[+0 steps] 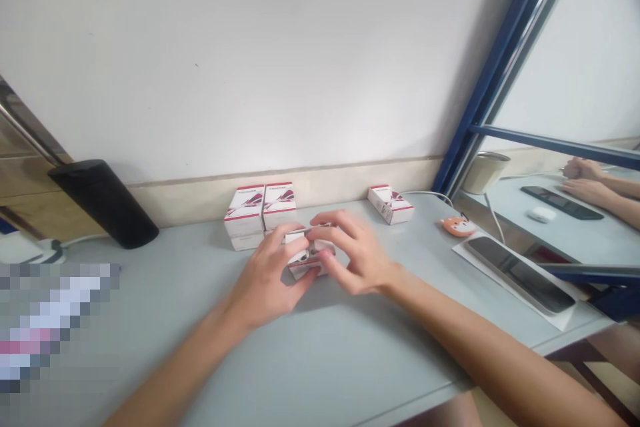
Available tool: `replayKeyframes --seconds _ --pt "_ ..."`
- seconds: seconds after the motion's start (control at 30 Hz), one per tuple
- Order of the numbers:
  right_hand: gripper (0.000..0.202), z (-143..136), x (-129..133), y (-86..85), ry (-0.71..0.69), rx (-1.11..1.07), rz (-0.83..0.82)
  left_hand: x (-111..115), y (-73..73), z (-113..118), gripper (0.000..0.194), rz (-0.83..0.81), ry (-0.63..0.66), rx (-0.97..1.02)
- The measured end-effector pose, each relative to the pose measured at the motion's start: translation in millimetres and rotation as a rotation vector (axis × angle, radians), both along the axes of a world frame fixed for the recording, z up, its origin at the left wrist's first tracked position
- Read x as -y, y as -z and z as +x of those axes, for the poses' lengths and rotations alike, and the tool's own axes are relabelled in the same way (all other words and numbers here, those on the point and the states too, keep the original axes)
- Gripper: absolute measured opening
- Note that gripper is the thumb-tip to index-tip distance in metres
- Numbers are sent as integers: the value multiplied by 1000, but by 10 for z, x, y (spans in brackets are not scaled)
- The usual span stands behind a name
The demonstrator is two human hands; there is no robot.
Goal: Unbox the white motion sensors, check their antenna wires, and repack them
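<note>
At the middle of the table, a small white and red cardboard box (pixel 301 271) sits between my two hands. Its top looks open, though my fingers cover much of it and what lies inside is hard to make out. My left hand (pixel 273 273) grips the box from the left, thumb along the near side. From the right, my right hand (pixel 353 253) reaches over the top with curled fingers and thumb drawn together at the opening. Just behind stand white boxes with red patterns (pixel 245 203), side by side near the wall.
Another such box (pixel 395 205) lies at the back right. An orange animal-shaped item (pixel 457 225) and a dark phone-like device (pixel 520 273) on white paper lie further right, before a blue-framed mirror (pixel 550 200). A black cylinder (pixel 105 203) leans at left.
</note>
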State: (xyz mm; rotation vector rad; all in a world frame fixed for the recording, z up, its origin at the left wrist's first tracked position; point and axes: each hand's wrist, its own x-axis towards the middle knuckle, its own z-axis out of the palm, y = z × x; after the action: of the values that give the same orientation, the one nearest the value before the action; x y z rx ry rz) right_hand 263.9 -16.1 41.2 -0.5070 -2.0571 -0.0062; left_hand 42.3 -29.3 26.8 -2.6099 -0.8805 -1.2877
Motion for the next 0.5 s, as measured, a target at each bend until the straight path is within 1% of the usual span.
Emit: replayKeyframes --seconds 0.17,0.33,0.43,0.5 --pt "17 41 -41 33 68 46 60 -15 18 10 51 114 -19 -54" --pt "19 25 -53 87 58 104 62 41 -56 37 40 155 -55 -122" --pt "17 17 -55 105 41 43 66 63 -71 33 33 198 -84 -150" --pt "11 28 -62 97 35 -16 33 63 -65 29 29 201 -104 -155"
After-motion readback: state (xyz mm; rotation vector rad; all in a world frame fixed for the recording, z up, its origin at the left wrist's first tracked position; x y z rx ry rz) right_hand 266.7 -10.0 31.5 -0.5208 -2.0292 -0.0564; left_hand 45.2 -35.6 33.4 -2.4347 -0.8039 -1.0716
